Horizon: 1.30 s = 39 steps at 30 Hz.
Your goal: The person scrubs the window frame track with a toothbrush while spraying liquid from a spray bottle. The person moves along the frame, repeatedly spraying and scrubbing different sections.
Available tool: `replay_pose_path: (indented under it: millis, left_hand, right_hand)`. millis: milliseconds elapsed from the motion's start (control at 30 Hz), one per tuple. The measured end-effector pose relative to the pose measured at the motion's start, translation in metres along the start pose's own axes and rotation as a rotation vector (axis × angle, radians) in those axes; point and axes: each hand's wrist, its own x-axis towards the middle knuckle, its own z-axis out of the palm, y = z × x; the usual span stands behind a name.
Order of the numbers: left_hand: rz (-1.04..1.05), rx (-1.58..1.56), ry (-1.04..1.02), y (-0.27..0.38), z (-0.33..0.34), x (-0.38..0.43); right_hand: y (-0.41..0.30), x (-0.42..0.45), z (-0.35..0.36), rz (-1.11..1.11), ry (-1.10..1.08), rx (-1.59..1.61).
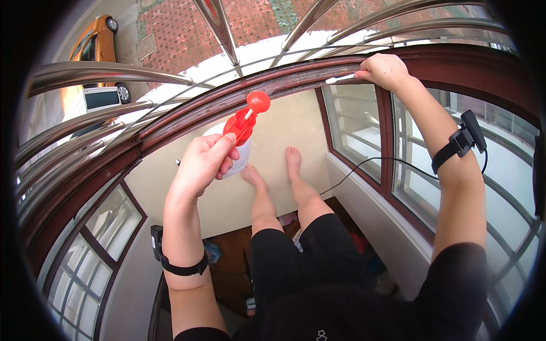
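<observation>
My left hand (204, 161) grips a spray bottle by its red trigger head (241, 127); a round red knob on a short white rod stands out from its top. The bottle's translucent body (237, 163) hangs partly behind my fingers. Up at the right, my right hand (383, 71) is closed on a thin white brush-like tool (340, 79), whose far end lies over the dark red window track (298, 79). The track looks wet and dirty in places. My fingers cover the rest of the tool.
Bent metal guard bars (115, 72) run outside the window, above red paving and an orange vehicle (91, 47). Framed glass panes (356, 128) flank both sides. My bare feet stand on a pale ledge (222, 213). A black cable (354, 168) crosses at the right.
</observation>
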Motion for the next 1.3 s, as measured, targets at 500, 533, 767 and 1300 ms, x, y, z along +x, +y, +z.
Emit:
replay_pose_path:
  millis: [500,533,767,1300]
  left_hand:
    - [-0.009,0.056,-0.075,-0.008,0.012,0.007]
    - [-0.010,0.057,-0.081,-0.009,0.012,0.008]
    - [-0.017,0.100,-0.027,-0.011,0.010,0.015]
    - [-0.027,0.051,-0.082,0.009,0.024,0.013]
  right_hand:
    - [-0.050,-0.029,-0.015,-0.051,0.162,-0.286]
    - [-0.053,-0.031,-0.021,-0.049,0.192,-0.330]
    - [-0.049,-0.067,-0.046,0.160,0.330,0.082]
    - [-0.136,-0.038,0.095,0.719,0.319,1.115]
